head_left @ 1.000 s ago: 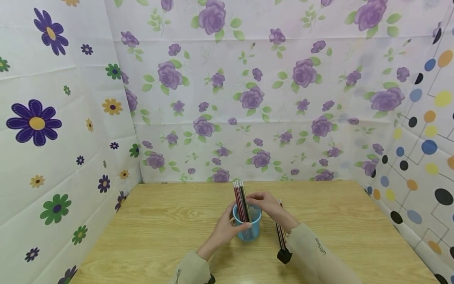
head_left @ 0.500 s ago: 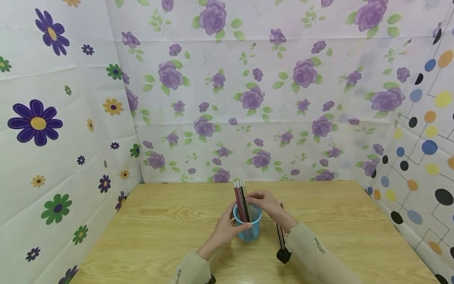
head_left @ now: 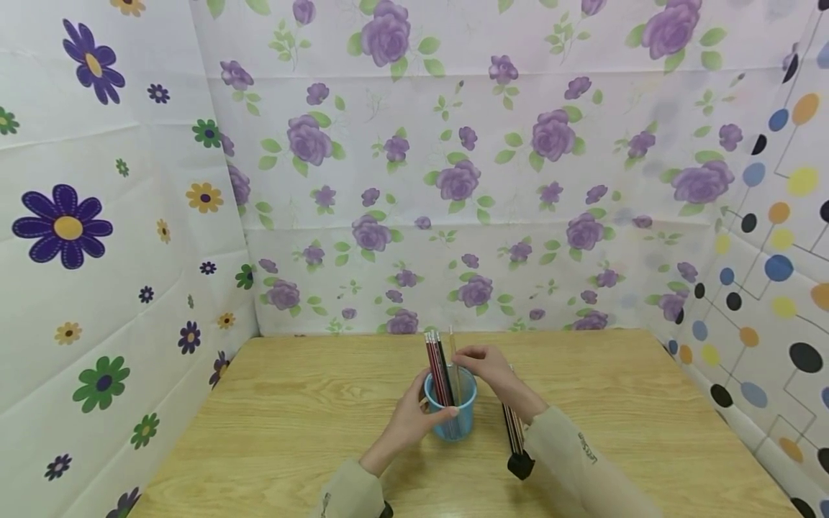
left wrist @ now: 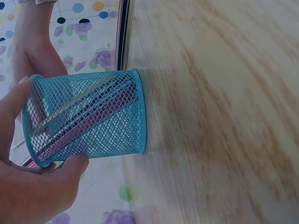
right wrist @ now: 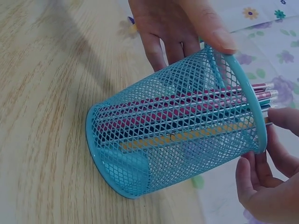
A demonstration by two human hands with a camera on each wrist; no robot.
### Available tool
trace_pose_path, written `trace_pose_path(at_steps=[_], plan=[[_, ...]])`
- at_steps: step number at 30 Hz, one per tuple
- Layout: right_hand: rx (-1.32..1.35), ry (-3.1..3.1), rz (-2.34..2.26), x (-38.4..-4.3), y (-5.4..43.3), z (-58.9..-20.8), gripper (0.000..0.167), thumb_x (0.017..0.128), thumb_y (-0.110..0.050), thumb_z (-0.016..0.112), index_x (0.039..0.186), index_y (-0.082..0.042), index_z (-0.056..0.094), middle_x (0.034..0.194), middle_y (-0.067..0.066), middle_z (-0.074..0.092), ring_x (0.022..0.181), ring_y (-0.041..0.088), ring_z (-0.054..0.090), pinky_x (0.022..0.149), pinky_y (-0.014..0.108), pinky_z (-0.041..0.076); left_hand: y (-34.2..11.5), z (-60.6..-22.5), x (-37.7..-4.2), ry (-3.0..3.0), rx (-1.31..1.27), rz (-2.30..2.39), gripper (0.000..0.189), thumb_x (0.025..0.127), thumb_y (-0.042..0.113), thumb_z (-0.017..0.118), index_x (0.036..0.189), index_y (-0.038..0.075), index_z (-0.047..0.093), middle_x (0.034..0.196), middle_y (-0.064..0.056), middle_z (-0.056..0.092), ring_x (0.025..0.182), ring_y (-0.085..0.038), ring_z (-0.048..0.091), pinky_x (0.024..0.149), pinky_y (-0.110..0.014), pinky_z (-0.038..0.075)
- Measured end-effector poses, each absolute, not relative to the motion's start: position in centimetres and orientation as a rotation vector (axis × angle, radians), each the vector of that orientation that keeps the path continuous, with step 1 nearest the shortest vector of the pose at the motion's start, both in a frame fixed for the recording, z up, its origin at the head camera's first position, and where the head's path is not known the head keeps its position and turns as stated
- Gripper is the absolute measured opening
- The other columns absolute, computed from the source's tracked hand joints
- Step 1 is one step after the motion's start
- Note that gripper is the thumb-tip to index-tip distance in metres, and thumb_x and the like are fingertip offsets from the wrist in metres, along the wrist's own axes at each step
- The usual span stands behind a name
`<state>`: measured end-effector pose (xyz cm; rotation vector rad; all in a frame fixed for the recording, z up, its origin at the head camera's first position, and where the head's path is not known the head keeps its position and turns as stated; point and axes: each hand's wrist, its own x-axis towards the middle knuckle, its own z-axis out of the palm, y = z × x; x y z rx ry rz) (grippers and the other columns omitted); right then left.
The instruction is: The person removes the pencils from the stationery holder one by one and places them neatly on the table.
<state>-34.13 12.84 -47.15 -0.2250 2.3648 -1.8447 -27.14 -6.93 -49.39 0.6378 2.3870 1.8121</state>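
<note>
A light blue mesh pencil cup (head_left: pixel 451 430) stands upright on the wooden table. My left hand (head_left: pixel 411 416) grips it near the rim, with the thumb across the near side. Several dark red and black pencils (head_left: pixel 437 370) lean together on the cup's left side, silvery ends up. Between thumb and fingertips my right hand (head_left: pixel 487 367) pinches a yellow pencil (head_left: pixel 453 349) above the rim. The right wrist view shows this yellow pencil (right wrist: pixel 196 134) reaching down inside the cup, its lower end above the base.
Right of the cup, several more pencils (head_left: pixel 510 428) lie on the table (head_left: pixel 311 403), with a black blocky thing (head_left: pixel 520 466) at their near end. Floral cloth (head_left: pixel 414 180) hangs behind; patterned cloths hang at both sides.
The yellow pencil has shifted right, away from the other pencils, and now stands apart from them in my right hand. My left hand and the cup have stayed in place.
</note>
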Motion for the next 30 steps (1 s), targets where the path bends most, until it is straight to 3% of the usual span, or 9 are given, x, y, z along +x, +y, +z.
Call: trace_pose_path(at_steps=[10, 15, 23, 30], plan=[[-0.188, 2.235, -1.990, -34.3, 13.3, -46.5, 0.039, 0.091, -0.028, 0.067, 0.118, 0.000, 0.063, 0.117, 0.013, 0.063, 0.106, 0.019, 0.063, 0.098, 0.034, 0.053, -7.0, -49.2, -27.1, 2.382, 0.650, 1.828, 0.087, 0.087, 0.024, 0.073, 0.153, 0.004, 0.019, 0.150, -0.024, 0.037, 0.138, -0.044, 0.036, 0.110, -0.061, 0.034], [-0.175, 2.163, -2.056, -34.2, 13.4, -45.8, 0.040, 0.092, -0.025, 0.066, 0.120, 0.003, 0.058, 0.119, 0.016, 0.060, 0.103, 0.018, 0.063, 0.096, 0.032, 0.054, -7.0, -49.3, -27.2, 2.372, 0.648, 1.841, 0.087, 0.087, 0.024, 0.073, 0.152, 0.004, 0.020, 0.149, -0.024, 0.038, 0.137, -0.044, 0.038, 0.110, -0.061, 0.034], [-0.205, 2.121, -2.116, -33.5, 13.7, -44.9, 0.040, 0.094, -0.023, 0.064, 0.121, 0.006, 0.054, 0.114, 0.011, 0.059, 0.104, 0.020, 0.063, 0.094, 0.034, 0.055, -7.0, -49.4, -27.2, 2.378, 0.632, 1.845, 0.087, 0.087, 0.025, 0.074, 0.152, 0.004, 0.021, 0.148, -0.023, 0.040, 0.137, -0.043, 0.039, 0.109, -0.060, 0.036], [-0.216, 2.106, -2.144, -33.3, 14.1, -44.5, 0.038, 0.095, -0.021, 0.062, 0.120, 0.006, 0.053, 0.113, 0.011, 0.060, 0.098, 0.014, 0.063, 0.091, 0.030, 0.056, -6.9, -49.2, -27.1, 2.361, 0.627, 1.871, 0.086, 0.087, 0.021, 0.074, 0.152, 0.004, 0.021, 0.147, -0.023, 0.040, 0.137, -0.043, 0.039, 0.108, -0.060, 0.037]])
